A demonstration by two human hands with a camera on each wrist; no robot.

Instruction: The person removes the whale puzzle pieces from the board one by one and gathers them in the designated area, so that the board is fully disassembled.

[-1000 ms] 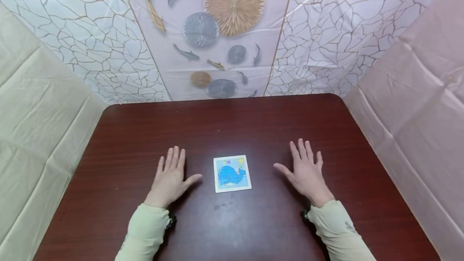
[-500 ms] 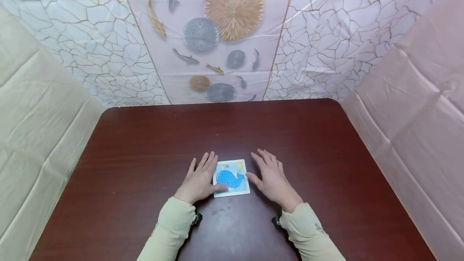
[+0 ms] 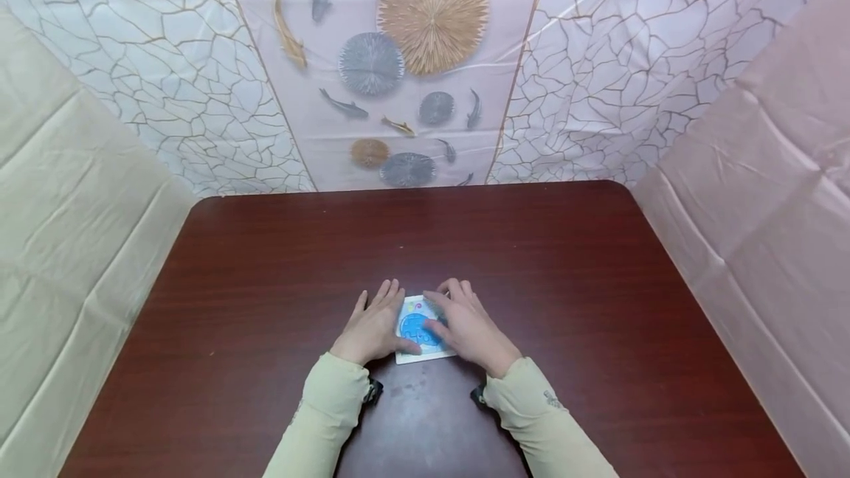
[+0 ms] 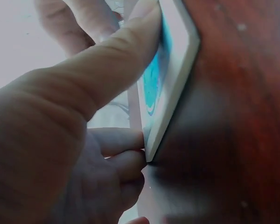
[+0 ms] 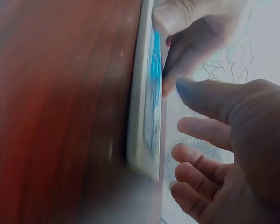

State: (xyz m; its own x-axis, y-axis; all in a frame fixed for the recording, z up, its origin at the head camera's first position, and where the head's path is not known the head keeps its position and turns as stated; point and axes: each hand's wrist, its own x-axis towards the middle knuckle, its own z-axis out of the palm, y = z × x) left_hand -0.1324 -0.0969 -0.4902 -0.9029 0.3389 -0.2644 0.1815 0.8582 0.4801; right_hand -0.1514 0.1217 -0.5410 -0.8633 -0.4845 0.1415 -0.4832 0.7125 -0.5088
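A small square whale jigsaw puzzle (image 3: pixel 413 329) in a white frame lies face up on the table. My left hand (image 3: pixel 373 334) holds it at the left: the thumb (image 4: pixel 116 60) rests on the picture's lower left, and the other fingers line the left edge. From the right, my right hand (image 3: pixel 473 332) reaches over the puzzle and hides its right part, sun and whale's tail included. In the right wrist view that hand's thumb and loosely bent fingers (image 5: pixel 200 130) stand apart from the puzzle's face (image 5: pixel 151 102), with nothing between them.
The dark red-brown wooden table (image 3: pixel 265 257) reaches back to a patterned curtain (image 3: pixel 425 116) with fish and round discs. Pale cloth walls (image 3: pixel 80 242) flank it on both sides.
Both hands have come inward from either side of the puzzle. The left now holds its left edge with the thumb on top; the right has moved left over its right part.
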